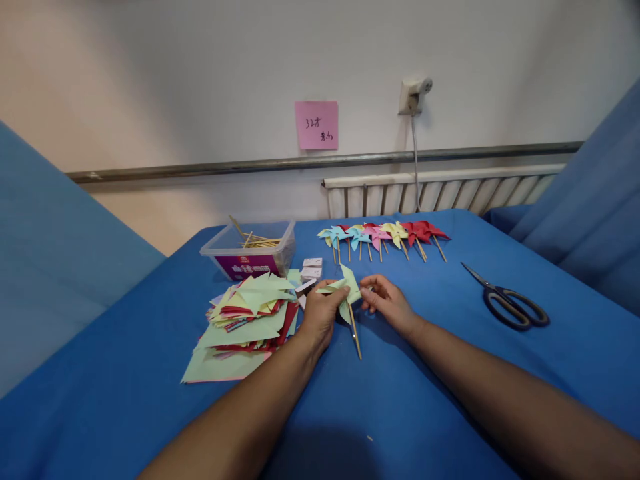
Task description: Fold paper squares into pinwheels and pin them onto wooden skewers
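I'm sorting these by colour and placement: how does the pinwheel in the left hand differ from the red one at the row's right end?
The green pinwheel is pale; the red pinwheel is strongly coloured. The left hand holds the green pinwheel, while the red pinwheel lies on the blue cloth, farther back. Both have folded blades and a thin stick.

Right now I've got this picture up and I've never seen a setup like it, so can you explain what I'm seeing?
There's no machine: these are a person's bare hands, pictured from a camera worn on their head, looking forward and down. The left hand holds a pale green pinwheel on a stick; the right hand is at its edge, perhaps gripping it. On the blue cloth lie piled paper pieces, a clear tub of sticks, small boxes, more pinwheels and scissors.
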A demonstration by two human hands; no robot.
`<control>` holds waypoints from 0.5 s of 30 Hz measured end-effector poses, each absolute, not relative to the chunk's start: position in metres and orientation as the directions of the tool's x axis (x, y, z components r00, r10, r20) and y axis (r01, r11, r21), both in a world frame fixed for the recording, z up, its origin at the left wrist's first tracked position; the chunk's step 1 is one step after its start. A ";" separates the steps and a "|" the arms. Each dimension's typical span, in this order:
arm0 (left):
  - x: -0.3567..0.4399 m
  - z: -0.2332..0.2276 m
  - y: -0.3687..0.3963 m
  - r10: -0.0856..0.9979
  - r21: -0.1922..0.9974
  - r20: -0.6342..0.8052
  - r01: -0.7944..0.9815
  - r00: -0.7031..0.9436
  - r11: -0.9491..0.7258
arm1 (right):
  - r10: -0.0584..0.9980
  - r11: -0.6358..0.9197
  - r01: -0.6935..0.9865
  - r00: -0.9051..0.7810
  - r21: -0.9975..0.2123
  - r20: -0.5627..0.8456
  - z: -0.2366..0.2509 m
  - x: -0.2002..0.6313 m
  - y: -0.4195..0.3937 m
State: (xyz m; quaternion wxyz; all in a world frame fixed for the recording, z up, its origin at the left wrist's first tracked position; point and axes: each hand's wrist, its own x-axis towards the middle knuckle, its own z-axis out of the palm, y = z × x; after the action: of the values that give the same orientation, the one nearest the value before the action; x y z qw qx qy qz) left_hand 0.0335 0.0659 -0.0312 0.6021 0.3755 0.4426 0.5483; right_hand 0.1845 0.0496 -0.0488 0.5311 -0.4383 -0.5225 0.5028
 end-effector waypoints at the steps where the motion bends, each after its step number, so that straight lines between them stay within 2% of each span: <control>1: 0.033 -0.032 0.066 0.994 0.943 -0.108 -0.315 -0.001 0.103 | 0.993 0.107 -0.058 -0.047 -0.993 0.109 -0.051 0.183 0.050; 5: 0.032 -0.035 0.068 0.997 0.956 -0.074 -0.285 0.011 0.074 | 0.995 0.092 0.037 -0.040 -0.995 0.090 -0.057 0.181 0.053; 11: 0.032 -0.038 0.069 0.996 0.937 -0.087 -0.339 0.024 0.090 | 0.992 0.123 -0.033 -0.032 -0.992 0.124 -0.052 0.184 0.054; 15: 0.033 -0.035 0.067 0.994 0.928 -0.107 -0.354 0.031 0.111 | 0.977 0.167 0.016 -0.135 -0.986 0.163 -0.054 0.182 0.049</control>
State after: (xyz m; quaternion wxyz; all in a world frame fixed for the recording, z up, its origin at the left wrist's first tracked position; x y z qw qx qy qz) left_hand 0.0328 0.0674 -0.0350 0.6119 0.3756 0.4255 0.5508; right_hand 0.1818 0.0486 -0.0538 0.4983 -0.4291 -0.5789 0.4821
